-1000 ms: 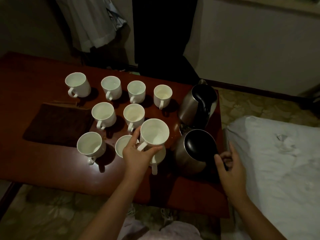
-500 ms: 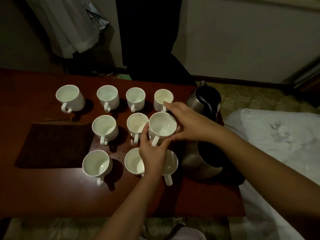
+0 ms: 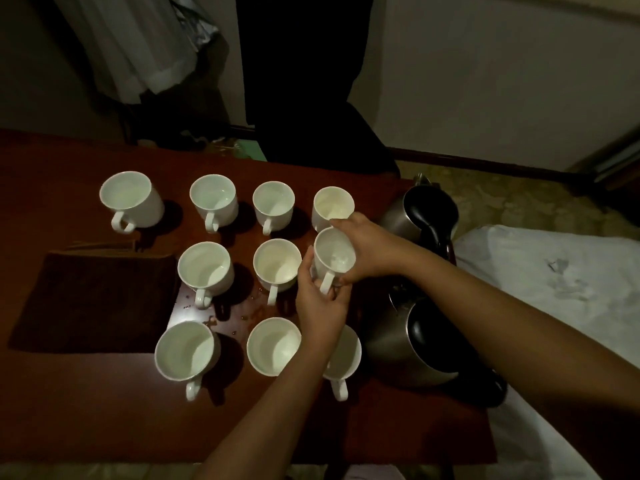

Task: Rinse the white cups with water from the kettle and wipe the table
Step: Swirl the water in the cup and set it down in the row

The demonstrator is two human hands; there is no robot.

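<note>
- Head view: my left hand [image 3: 320, 308] and right hand [image 3: 367, 249] both grip one white cup [image 3: 333, 255], at 3 o'clock in the cup group on the table [image 3: 104, 410].
- Near kettle [image 3: 412, 344] at 4 o'clock, far kettle [image 3: 420, 211] at 2 o'clock.
- Brown cloth [image 3: 93, 299] at 9 o'clock.

Dim room, pale wall [image 3: 485, 81].
Right of it lies a white bed [image 3: 554, 289]; below, patterned floor [image 3: 502, 199].
</note>
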